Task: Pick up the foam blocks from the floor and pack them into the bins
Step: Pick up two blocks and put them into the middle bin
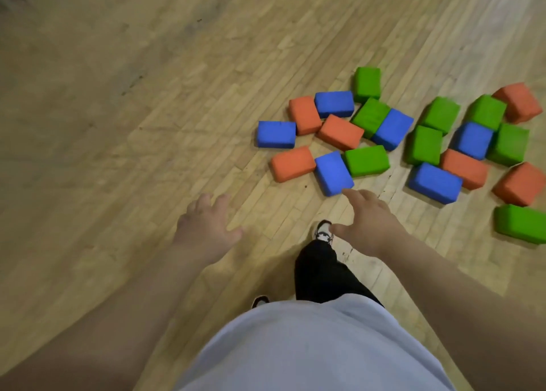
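Several foam blocks in blue, orange and green lie scattered on the wooden floor (147, 124) at centre right. The nearest are a blue block (333, 172), an orange block (292, 163) and a green block (366, 160). My right hand (367, 222) reaches out with spread fingers, its fingertips just short of that blue block, holding nothing. My left hand (204, 225) is stretched forward over bare floor, fingers relaxed and empty. No bin is in view.
My leg in dark trousers and a shoe (323, 231) stand just below the blocks, between my hands. More blocks spread to the right edge, such as a green one (521, 223). Bare floor lies to the left and beyond.
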Action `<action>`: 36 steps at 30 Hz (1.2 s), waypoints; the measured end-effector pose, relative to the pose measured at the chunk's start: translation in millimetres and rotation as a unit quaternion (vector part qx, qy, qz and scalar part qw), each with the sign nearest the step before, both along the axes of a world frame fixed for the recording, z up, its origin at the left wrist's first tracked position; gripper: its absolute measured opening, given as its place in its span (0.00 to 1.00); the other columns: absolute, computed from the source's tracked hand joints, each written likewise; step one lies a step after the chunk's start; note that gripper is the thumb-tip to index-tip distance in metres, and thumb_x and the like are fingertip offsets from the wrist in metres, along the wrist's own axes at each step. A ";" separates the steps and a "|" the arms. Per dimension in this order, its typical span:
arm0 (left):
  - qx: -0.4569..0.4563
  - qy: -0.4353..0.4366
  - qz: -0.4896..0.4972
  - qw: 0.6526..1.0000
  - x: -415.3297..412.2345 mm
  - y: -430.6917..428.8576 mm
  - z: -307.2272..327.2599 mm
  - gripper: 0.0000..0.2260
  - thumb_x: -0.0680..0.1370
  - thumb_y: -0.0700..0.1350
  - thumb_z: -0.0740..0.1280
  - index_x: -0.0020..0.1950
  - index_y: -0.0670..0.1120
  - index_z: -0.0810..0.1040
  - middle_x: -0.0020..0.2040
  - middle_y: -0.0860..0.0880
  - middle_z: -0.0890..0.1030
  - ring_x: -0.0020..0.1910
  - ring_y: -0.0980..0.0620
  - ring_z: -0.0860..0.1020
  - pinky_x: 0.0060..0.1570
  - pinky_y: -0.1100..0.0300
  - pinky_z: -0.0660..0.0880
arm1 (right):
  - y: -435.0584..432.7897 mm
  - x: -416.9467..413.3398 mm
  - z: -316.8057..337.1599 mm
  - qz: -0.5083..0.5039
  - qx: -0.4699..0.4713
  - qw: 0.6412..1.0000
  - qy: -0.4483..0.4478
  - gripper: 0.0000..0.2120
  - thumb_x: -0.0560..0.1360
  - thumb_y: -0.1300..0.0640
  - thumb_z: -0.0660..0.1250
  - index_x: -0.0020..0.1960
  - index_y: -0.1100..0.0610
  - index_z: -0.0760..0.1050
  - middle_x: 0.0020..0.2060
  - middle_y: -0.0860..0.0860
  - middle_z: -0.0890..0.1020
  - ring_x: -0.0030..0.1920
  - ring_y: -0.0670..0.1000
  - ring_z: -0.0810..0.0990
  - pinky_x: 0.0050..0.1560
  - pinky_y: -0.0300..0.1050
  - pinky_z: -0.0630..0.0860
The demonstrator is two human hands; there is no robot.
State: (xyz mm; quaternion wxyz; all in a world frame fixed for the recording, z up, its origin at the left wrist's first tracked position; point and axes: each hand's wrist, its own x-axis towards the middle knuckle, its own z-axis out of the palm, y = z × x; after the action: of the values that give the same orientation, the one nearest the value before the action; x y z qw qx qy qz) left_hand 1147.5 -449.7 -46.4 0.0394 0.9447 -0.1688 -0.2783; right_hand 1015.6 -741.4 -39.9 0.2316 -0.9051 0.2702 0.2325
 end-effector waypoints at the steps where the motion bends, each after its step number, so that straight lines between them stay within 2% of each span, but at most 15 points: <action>1: 0.001 0.005 0.004 1.000 19.1 -14.9 -6.4 0.39 0.76 0.67 0.66 0.82 0.54 0.56 0.80 0.43 0.58 0.78 0.40 0.59 0.72 0.42 0.65 | -15.4 21.7 -6.8 -0.001 0.002 1.000 0.001 0.41 0.73 0.41 0.71 0.80 0.48 0.58 0.76 0.56 0.64 0.73 0.64 0.65 0.71 0.58 0.66; 6: 0.034 0.038 0.018 0.999 114.7 -87.0 -26.7 0.40 0.77 0.69 0.64 0.82 0.55 0.52 0.82 0.45 0.54 0.79 0.41 0.56 0.74 0.44 0.63 | -101.0 142.2 -36.1 0.033 0.013 0.999 0.023 0.44 0.70 0.36 0.70 0.80 0.48 0.58 0.77 0.55 0.63 0.76 0.61 0.62 0.73 0.59 0.65; 10: 0.036 0.061 0.024 0.997 199.9 -139.7 -26.3 0.40 0.78 0.67 0.62 0.83 0.55 0.48 0.83 0.45 0.50 0.80 0.41 0.54 0.75 0.44 0.61 | -158.5 233.9 -36.7 0.072 0.010 0.996 0.050 0.43 0.72 0.40 0.71 0.80 0.48 0.57 0.77 0.55 0.63 0.73 0.62 0.65 0.72 0.56 0.65; 14: 0.033 0.073 0.018 0.997 291.9 -183.7 -34.8 0.39 0.78 0.66 0.64 0.83 0.56 0.49 0.83 0.46 0.50 0.80 0.42 0.53 0.76 0.45 0.59 | -201.3 324.5 -49.7 0.083 -0.002 0.994 0.065 0.43 0.73 0.39 0.71 0.81 0.49 0.56 0.76 0.55 0.63 0.73 0.63 0.64 0.71 0.57 0.67; 19: 0.051 0.091 -0.063 0.993 424.1 -231.7 -82.5 0.39 0.77 0.66 0.65 0.82 0.54 0.52 0.82 0.43 0.52 0.79 0.40 0.55 0.75 0.44 0.61 | -235.5 430.3 -108.8 0.040 0.003 0.994 0.102 0.43 0.74 0.39 0.71 0.82 0.47 0.54 0.77 0.59 0.61 0.74 0.64 0.63 0.71 0.58 0.66; 24: 0.068 0.102 -0.164 0.979 544.8 -290.1 -146.3 0.38 0.78 0.64 0.66 0.82 0.55 0.52 0.80 0.45 0.55 0.78 0.42 0.58 0.72 0.46 0.63 | -263.0 527.8 -204.7 -0.005 0.022 0.989 0.144 0.46 0.72 0.35 0.71 0.81 0.45 0.52 0.77 0.63 0.60 0.74 0.66 0.64 0.71 0.61 0.67; 28: 0.055 0.084 -0.229 0.968 608.4 -338.4 -255.7 0.39 0.76 0.66 0.67 0.82 0.56 0.53 0.79 0.46 0.58 0.76 0.43 0.61 0.70 0.47 0.66 | -284.9 590.9 -324.4 -0.034 0.041 0.988 0.145 0.44 0.73 0.37 0.70 0.81 0.42 0.51 0.76 0.61 0.61 0.73 0.65 0.63 0.71 0.60 0.67; 32: 0.063 0.115 -0.254 0.958 634.1 -373.7 -437.6 0.43 0.75 0.66 0.69 0.82 0.59 0.50 0.80 0.46 0.56 0.78 0.43 0.57 0.72 0.48 0.63 | -312.9 625.2 -504.6 -0.030 0.015 0.988 0.149 0.45 0.73 0.37 0.69 0.81 0.39 0.48 0.77 0.60 0.59 0.74 0.64 0.63 0.71 0.58 0.68; 36: 0.071 0.126 -0.265 0.953 632.5 -389.5 -612.4 0.48 0.71 0.69 0.71 0.81 0.59 0.46 0.78 0.45 0.56 0.77 0.41 0.58 0.72 0.45 0.63 | -335.1 624.3 -658.5 -0.043 -0.014 0.984 0.174 0.50 0.69 0.29 0.69 0.81 0.35 0.43 0.80 0.60 0.53 0.78 0.64 0.56 0.76 0.59 0.60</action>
State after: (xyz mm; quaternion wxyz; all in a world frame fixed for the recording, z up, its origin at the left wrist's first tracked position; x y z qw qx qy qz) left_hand 1780.0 -839.2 -658.8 -0.0816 0.8237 -0.3861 -0.4071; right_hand 1639.9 -1076.5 -698.4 0.1785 -0.8412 0.3485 0.3730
